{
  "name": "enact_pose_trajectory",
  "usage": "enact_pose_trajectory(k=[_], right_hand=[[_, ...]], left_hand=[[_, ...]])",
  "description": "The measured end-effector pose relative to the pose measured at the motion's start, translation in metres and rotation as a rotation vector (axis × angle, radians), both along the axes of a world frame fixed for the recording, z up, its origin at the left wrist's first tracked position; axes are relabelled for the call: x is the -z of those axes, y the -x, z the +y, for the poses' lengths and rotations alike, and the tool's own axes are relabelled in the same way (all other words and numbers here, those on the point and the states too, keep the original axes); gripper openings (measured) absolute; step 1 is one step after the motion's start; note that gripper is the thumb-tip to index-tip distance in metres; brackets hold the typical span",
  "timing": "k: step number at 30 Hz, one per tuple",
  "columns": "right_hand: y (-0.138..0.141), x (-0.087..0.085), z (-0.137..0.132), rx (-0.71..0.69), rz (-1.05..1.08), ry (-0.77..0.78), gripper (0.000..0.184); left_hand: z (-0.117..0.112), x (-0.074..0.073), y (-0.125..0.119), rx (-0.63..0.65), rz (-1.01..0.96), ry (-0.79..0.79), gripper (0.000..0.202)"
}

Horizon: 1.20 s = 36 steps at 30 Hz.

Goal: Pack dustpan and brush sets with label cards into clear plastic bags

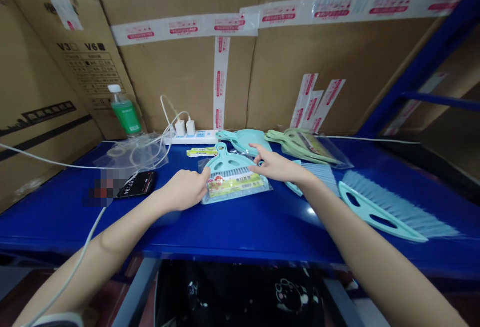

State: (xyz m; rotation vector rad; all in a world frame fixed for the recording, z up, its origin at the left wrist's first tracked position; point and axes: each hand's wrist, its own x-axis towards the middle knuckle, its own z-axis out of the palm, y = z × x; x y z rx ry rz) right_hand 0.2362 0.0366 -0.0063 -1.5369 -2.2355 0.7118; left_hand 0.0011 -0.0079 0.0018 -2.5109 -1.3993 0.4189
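A light-blue dustpan and brush set [237, 188] in a clear bag with a yellow-green printed label lies on the blue table in front of me. Its handle points away from me. My left hand [189, 188] is closed on the bag's left edge, thumb and fingers pinching it. Over the right side hovers my right hand [275, 163], fingers apart, the fingertips at or just above the bag; contact is hard to tell. Behind it are a light-blue dustpan [249, 140] and a yellow label strip [202, 152]. My right arm partly hides a loose blue brush [320, 174].
To the right lie a larger blue brush [393, 207] and bagged green dustpans [307, 147]. A white power strip [202, 137] with chargers, loose cables, a phone [137, 185] and a green-labelled bottle [126, 112] occupy the left. Taped cardboard boxes [180, 77] wall off the back.
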Motion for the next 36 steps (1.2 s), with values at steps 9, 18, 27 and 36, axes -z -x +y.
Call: enact_pose_trajectory(k=[9, 18, 27, 36], right_hand=[[0.006, 0.002, 0.010, 0.156, 0.733, 0.295, 0.047], [0.028, 0.024, 0.012, 0.071, 0.999, 0.417, 0.025], [0.042, 0.025, -0.002, 0.065, 0.968, 0.426, 0.042], [0.022, 0.030, 0.023, 0.186, 0.905, 0.278, 0.034]], left_hand=[[-0.002, -0.001, 0.000, 0.065, -0.049, 0.048, 0.029], [-0.001, 0.006, 0.001, 0.132, -0.078, 0.019, 0.038], [-0.001, 0.007, -0.002, 0.161, -0.090, 0.024, 0.038], [0.006, 0.006, 0.001, 0.087, -0.071, -0.163, 0.026]])
